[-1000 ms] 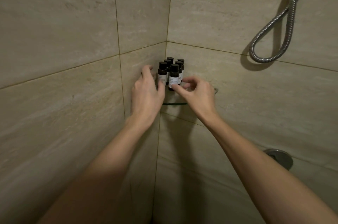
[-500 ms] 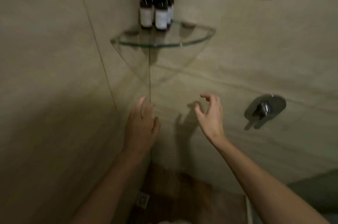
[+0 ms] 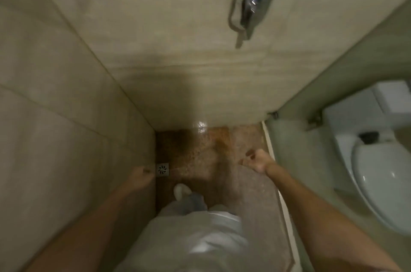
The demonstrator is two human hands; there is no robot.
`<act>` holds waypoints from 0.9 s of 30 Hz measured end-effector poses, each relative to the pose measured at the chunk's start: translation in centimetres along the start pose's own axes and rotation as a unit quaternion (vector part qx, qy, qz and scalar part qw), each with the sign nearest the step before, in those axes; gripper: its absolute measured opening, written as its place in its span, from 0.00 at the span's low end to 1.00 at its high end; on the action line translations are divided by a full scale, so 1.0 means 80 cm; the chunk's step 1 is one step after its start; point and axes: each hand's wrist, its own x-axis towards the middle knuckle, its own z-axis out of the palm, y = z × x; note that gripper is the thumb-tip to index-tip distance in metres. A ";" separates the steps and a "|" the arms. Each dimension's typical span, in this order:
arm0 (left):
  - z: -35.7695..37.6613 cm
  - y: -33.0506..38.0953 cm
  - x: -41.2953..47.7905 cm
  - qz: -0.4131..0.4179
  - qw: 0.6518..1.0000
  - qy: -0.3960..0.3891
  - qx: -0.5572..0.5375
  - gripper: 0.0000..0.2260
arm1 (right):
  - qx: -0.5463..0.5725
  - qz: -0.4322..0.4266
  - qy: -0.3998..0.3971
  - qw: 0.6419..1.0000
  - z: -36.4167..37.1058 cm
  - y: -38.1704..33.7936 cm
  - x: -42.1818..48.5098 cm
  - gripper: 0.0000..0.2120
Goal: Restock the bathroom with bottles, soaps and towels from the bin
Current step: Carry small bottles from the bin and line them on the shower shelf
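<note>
The view points down at the shower floor [image 3: 200, 149]. My left hand [image 3: 139, 177] hangs low by the left tiled wall, fingers loosely curled, holding nothing. My right hand [image 3: 255, 160] hangs over the floor near the glass partition, fingers loosely curled and empty. The small dark bottles and the glass corner shelf are out of view. No bin, soap or towel shows in this frame.
A square metal drain [image 3: 162, 169] sits in the floor's left corner. The chrome shower mixer handle [image 3: 251, 9] is on the far wall. A glass partition [image 3: 295, 138] separates the shower from a white toilet [image 3: 382, 176] on the right. My white shoe [image 3: 181, 190] stands on the floor.
Both hands left the bottles on the corner shelf and dropped down. The view tilted from the shelf to the floor, so the shelf and bottles went out of view.
</note>
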 end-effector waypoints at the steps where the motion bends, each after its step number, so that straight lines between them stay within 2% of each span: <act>1: 0.010 -0.002 0.000 -0.002 1.000 -0.001 0.002 0.13 | 0.018 0.025 0.001 1.000 0.002 0.033 -0.008 0.11; 3: 0.025 -0.004 -0.005 -0.013 1.000 -0.011 -0.017 0.13 | 0.054 0.071 0.028 0.996 0.007 0.088 -0.033 0.22; 6: 0.048 -0.005 -0.011 -0.023 0.999 -0.028 -0.024 0.14 | 0.116 0.101 0.066 0.986 0.019 0.161 -0.076 0.25; 10: 0.090 -0.003 -0.025 -0.010 0.999 -0.037 -0.001 0.10 | 0.230 0.143 0.106 0.957 0.055 0.249 -0.138 0.22; 13: 0.126 0.005 -0.041 0.040 0.996 -0.056 0.065 0.06 | 0.299 0.171 0.153 0.926 0.091 0.306 -0.199 0.17; 17: 0.173 0.037 -0.055 0.078 0.976 -0.124 0.160 0.09 | 0.321 0.228 0.171 0.903 0.162 0.380 -0.288 0.18; 21: 0.236 0.113 -0.079 0.190 0.938 -0.169 0.236 0.06 | 0.388 0.320 0.185 0.844 0.257 0.431 -0.377 0.19; 25: 0.324 0.186 -0.121 0.301 0.857 -0.246 0.339 0.05 | 0.480 0.404 0.178 0.758 0.360 0.437 -0.440 0.19; 27: 0.370 0.215 -0.141 0.334 0.816 -0.273 0.384 0.04 | 0.510 0.436 0.184 0.719 0.403 0.424 -0.458 0.16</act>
